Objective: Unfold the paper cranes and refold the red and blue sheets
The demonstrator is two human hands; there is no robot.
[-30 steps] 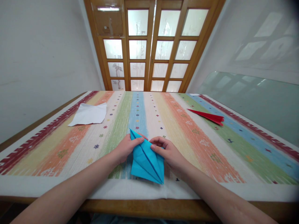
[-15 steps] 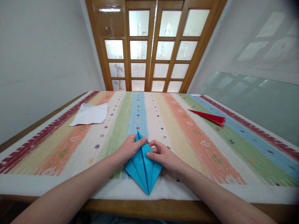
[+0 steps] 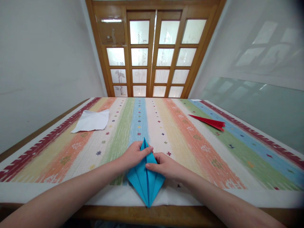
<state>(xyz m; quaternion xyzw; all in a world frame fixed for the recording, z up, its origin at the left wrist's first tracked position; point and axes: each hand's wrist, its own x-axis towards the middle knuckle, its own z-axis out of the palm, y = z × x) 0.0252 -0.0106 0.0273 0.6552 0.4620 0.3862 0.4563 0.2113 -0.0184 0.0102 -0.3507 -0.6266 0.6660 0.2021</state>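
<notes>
A folded blue paper shape (image 3: 145, 181) lies on the striped tablecloth (image 3: 180, 142) near the table's front edge, its long point toward me and a short tip away. My left hand (image 3: 133, 155) presses on its upper left part, fingers over the top tip. My right hand (image 3: 163, 165) rests on its upper right part, the thumb along the centre crease. Both hands hold the paper flat against the cloth.
A white crumpled sheet (image 3: 91, 121) lies at the far left of the table. A red folded paper (image 3: 209, 121) lies at the far right. Wooden glazed doors (image 3: 152, 53) stand behind the table. The wooden table edge (image 3: 166, 213) runs just below the blue paper.
The blue paper turned from pointing lower right to pointing straight at me, and both hands shifted down with it toward the front edge. The camera tilted down slightly.
</notes>
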